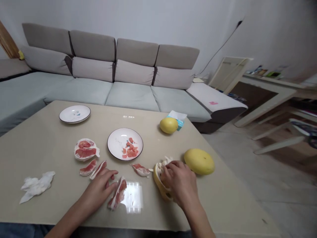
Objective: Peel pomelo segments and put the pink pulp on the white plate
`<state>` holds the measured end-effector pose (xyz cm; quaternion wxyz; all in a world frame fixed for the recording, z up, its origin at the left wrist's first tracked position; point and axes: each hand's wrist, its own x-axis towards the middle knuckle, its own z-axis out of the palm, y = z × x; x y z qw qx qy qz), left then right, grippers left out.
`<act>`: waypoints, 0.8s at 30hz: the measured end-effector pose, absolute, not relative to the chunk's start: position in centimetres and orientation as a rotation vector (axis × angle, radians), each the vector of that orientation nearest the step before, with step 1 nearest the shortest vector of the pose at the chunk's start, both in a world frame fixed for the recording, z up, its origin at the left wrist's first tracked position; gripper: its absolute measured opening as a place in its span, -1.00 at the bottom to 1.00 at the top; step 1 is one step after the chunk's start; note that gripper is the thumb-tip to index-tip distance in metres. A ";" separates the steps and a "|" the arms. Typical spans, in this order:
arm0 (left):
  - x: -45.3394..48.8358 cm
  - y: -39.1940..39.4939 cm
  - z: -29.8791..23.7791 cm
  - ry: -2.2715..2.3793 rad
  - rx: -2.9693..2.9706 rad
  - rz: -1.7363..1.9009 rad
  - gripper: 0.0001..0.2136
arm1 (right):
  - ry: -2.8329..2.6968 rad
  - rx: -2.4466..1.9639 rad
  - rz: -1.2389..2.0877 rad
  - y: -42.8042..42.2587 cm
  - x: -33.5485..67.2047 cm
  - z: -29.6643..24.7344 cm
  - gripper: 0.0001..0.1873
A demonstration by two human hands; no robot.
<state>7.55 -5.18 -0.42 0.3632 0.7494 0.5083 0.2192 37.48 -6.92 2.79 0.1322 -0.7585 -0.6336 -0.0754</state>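
My right hand curls over a yellow pomelo rind with white pith near the table's front edge, fingers closed on it. My left hand lies on the table with fingers stretched out, touching a pink pomelo segment. More peeled segments lie just beyond it, and another piece sits between the hands. A white plate behind them holds small pink fruit pieces.
A peeled chunk lies left of the plate. An empty plate is at the far left, a crumpled tissue at the near left. Two yellow pomelos and a tissue pack sit right. A grey sofa stands behind the table.
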 end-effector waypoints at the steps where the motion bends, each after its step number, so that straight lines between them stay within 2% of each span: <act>1: 7.8 -4.3 0.2 1.312 2.004 0.568 -0.72 | -1.852 -2.171 -0.174 -6.8 37.3 2.7 -0.78; 5: 9.7 0.6 2.7 1.340 2.269 0.438 -0.69 | -1.933 -1.917 0.012 -5.6 35.5 2.5 -0.76; 7: 10.9 3.2 3.1 1.361 2.307 0.390 -0.70 | -1.934 -1.871 0.057 -5.3 34.9 2.5 -0.82; 11: 13.0 7.0 1.7 1.390 2.359 0.252 -0.75 | -1.897 -1.868 0.081 -5.7 35.2 2.2 -0.86; 16: 14.3 9.5 -0.7 1.350 2.380 0.099 -0.71 | -1.856 -1.845 0.148 -6.4 35.8 1.8 -0.84; 24: 15.2 11.5 0.8 1.324 2.436 0.210 -0.70 | -1.896 -1.850 0.194 -6.1 35.7 1.4 -0.82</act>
